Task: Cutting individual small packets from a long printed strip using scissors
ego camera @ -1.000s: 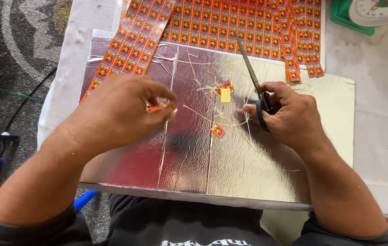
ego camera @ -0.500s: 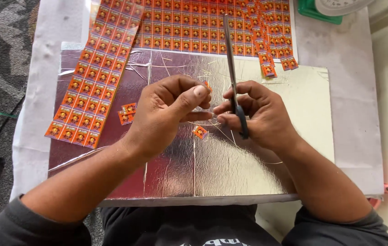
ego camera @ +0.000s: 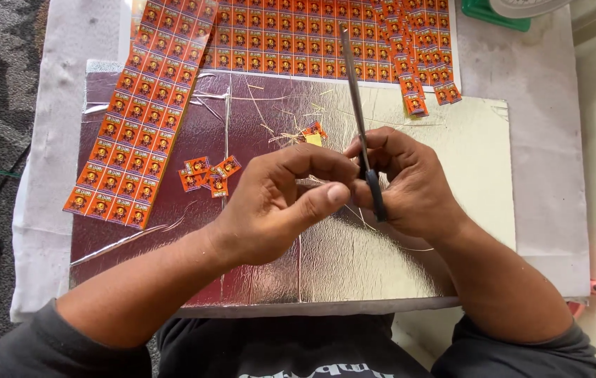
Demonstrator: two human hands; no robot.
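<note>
My right hand (ego camera: 410,185) grips a pair of black-handled scissors (ego camera: 358,112), blades pointing away from me over a shiny foil-covered board (ego camera: 354,273). My left hand (ego camera: 280,203) is pressed against the right one, thumb and fingers pinched together; whatever small piece they pinch is hidden. A few cut orange labels (ego camera: 207,173) lie on the foil just left of my left hand. Two more small labels (ego camera: 313,133) lie just beyond my hands.
A long strip of orange labels (ego camera: 140,115) lies diagonally at the left. A big sheet of the same labels (ego camera: 291,38) spreads across the back, with narrow cut strips (ego camera: 417,84) at its right. White cloth (ego camera: 543,140) underlies the board; a green object (ego camera: 494,12) sits far right.
My hands have come together at the board's middle. The left hand left a few cut labels on the foil and now meets the right hand, which has shifted slightly with the scissors.
</note>
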